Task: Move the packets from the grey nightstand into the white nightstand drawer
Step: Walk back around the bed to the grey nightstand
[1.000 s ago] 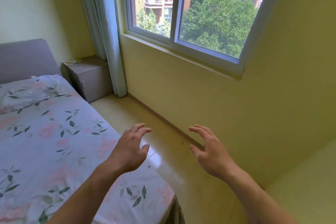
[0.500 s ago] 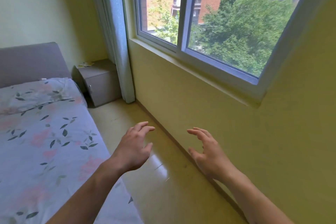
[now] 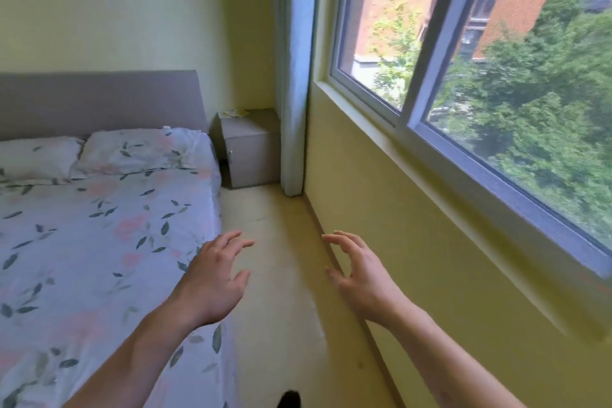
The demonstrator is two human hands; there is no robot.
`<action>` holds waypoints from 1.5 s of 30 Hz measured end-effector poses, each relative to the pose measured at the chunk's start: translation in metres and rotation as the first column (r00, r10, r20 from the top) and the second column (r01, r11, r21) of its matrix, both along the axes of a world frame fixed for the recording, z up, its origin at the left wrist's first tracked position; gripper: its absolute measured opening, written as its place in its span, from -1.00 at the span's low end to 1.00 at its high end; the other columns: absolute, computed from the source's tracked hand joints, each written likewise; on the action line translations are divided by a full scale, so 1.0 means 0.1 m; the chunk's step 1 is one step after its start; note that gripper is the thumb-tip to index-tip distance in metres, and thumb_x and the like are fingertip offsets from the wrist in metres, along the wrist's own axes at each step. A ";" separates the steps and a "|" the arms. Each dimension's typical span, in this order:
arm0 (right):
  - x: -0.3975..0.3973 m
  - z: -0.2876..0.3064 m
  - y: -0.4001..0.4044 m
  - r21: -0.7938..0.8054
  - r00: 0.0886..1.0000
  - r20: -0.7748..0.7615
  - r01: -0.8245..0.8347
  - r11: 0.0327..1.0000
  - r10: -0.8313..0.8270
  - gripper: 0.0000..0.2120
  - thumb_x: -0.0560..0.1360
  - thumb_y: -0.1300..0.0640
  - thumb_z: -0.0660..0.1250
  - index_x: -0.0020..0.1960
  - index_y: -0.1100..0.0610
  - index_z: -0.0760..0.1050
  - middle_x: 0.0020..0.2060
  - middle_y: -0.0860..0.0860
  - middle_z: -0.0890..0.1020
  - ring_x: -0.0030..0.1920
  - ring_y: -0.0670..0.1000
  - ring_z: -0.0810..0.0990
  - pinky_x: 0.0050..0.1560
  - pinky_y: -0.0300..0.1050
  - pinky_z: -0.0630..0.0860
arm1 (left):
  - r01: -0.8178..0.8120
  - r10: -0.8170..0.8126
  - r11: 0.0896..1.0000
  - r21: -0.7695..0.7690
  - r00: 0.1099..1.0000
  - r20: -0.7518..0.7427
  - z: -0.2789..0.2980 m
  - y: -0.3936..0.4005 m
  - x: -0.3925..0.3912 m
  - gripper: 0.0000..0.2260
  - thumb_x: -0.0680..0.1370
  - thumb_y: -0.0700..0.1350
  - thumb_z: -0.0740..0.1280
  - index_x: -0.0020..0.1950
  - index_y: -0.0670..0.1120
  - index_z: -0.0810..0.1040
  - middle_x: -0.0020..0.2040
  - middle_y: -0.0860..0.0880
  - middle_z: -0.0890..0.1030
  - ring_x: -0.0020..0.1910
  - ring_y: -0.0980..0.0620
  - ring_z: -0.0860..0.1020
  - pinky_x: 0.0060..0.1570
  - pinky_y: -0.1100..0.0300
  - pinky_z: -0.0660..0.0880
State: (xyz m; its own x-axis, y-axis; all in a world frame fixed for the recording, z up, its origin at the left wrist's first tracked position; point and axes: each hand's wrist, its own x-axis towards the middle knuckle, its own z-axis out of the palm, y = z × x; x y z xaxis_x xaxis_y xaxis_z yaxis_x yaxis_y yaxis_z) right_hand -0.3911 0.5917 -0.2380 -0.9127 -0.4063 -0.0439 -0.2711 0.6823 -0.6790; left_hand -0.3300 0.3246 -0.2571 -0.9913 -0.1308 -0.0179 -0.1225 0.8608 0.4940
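Observation:
The grey nightstand (image 3: pixel 250 149) stands in the far corner between the bed and the curtain. Pale yellowish packets (image 3: pixel 234 113) lie on the left part of its top. My left hand (image 3: pixel 215 278) and my right hand (image 3: pixel 357 270) are held out low in front of me over the floor, far short of the nightstand. Both have relaxed, slightly bent fingers and hold nothing. No white nightstand is in view.
A bed (image 3: pixel 99 225) with a floral cover and two pillows fills the left, its grey headboard (image 3: pixel 99 99) against the far wall. A narrow strip of floor (image 3: pixel 275 242) runs between bed and window wall (image 3: pixel 414 242). A pale curtain (image 3: pixel 293 76) hangs beside the nightstand.
The view has swung left and moved forward along the aisle, so the grey nightstand now sits near the centre. Both hands stay outstretched and empty.

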 end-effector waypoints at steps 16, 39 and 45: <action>-3.45 0.07 -1.59 -0.013 0.993 -0.066 -0.103 0.995 0.102 -0.48 0.58 0.06 0.36 0.51 -0.14 0.35 0.51 -0.21 0.29 0.45 -0.16 0.34 0.45 -0.26 0.28 | -0.097 0.097 0.995 -0.015 0.995 -0.031 0.15 -1.56 -3.23 -0.55 0.62 -0.05 0.28 0.52 0.12 0.36 0.58 0.12 0.21 0.54 0.04 0.19 0.52 0.10 0.16; -8.26 -0.24 -3.74 -0.094 0.947 0.000 -0.320 0.943 0.322 -0.50 0.55 0.06 0.39 0.47 -0.06 0.41 0.44 -0.14 0.39 0.46 -0.11 0.37 0.50 -0.09 0.32 | -0.333 0.333 0.943 -0.011 0.943 0.009 0.07 -3.31 -7.28 -0.57 0.62 -0.02 0.31 0.49 0.12 0.37 0.56 0.15 0.21 0.53 0.07 0.22 0.51 0.14 0.18; -9.16 -0.36 -4.60 -0.088 0.909 0.021 -0.413 0.906 0.416 -0.49 0.56 0.05 0.38 0.48 -0.10 0.39 0.45 -0.18 0.35 0.46 -0.15 0.35 0.49 -0.11 0.33 | -0.420 0.420 0.907 -0.005 0.906 0.046 -0.11 -4.06 -7.98 -0.55 0.61 -0.03 0.32 0.50 0.10 0.37 0.55 0.16 0.21 0.52 0.07 0.24 0.51 0.13 0.20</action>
State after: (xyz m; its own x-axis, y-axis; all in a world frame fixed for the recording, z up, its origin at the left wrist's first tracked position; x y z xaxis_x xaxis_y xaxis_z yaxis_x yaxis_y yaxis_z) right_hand -1.3073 0.1320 -0.2738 -0.6593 -0.7514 -0.0273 -0.4901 0.4571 -0.7422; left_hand -1.1278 -0.0819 -0.2682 -0.8427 -0.5347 -0.0627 -0.4943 0.7223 0.4837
